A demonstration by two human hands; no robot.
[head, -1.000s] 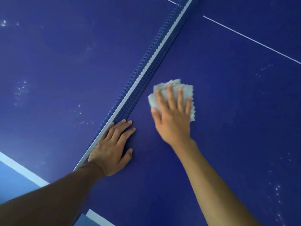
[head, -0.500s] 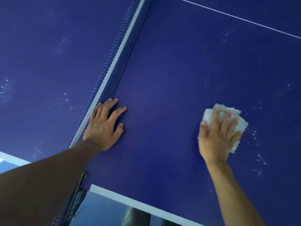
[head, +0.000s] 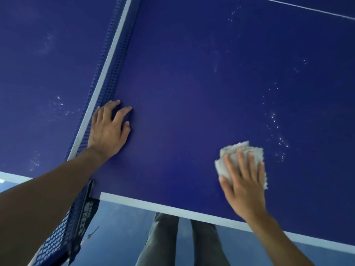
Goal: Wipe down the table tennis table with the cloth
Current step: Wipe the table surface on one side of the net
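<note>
My right hand [head: 245, 187] presses the cloth [head: 231, 153], fingers [head: 241, 160] flat, lower right. My left hand [head: 107, 129] lies flat by the net [head: 108, 60]. I think many specks [head: 280, 140] are left on the table [head: 192, 83].

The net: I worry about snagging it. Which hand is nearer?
Left. The left hand rests on the table right beside the net; the right hand presses the cloth far off.

You have bare blue table [head: 192, 83] running wide from your right hand [head: 244, 181] up to the white line [head: 307, 8] and across to the net [head: 112, 62] — that net walls off the left side, and your left hand [head: 108, 129] lies flat just beside it.
</note>
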